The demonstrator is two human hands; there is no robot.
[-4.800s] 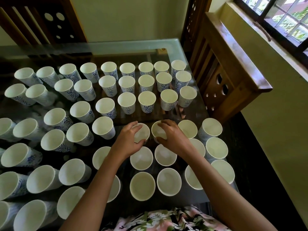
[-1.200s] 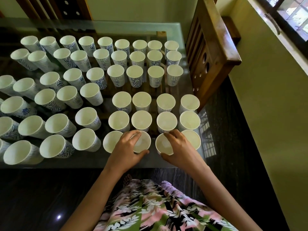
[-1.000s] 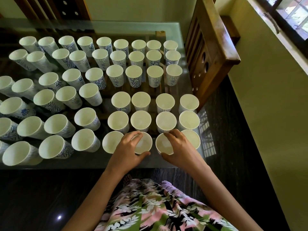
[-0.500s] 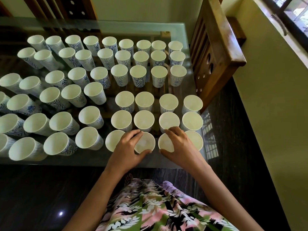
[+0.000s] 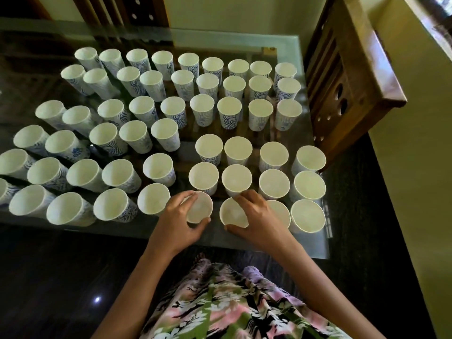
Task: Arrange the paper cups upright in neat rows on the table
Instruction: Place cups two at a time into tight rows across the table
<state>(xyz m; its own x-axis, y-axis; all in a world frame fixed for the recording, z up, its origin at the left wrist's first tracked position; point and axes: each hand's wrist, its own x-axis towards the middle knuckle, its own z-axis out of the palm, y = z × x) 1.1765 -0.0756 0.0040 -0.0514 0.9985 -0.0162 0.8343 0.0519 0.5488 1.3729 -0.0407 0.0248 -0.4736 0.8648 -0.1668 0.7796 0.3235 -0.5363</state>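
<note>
Several white paper cups with blue wave print stand upright in rows on the glass table (image 5: 266, 243). In the nearest row, my left hand (image 5: 177, 222) grips one paper cup (image 5: 200, 209) by its rim, thumb on the near side and fingers on the far side. Just to the right, my right hand (image 5: 256, 217) grips another paper cup (image 5: 232, 212) the same way. Both cups stand on the glass, about a finger's width apart. More cups (image 5: 307, 215) continue the row to the right, and others (image 5: 152, 198) to the left.
A wooden chair (image 5: 352, 77) stands tight against the table's right edge. Another chair back (image 5: 127, 11) is at the far side. The glass edge runs just in front of my hands, with dark floor (image 5: 61, 277) below and a yellow wall (image 5: 415, 192) to the right.
Both hands keep their hold on the two front-row cups, which stay in about the same place. The view has shifted slightly, so the cup rows now sit further right in the frame.
</note>
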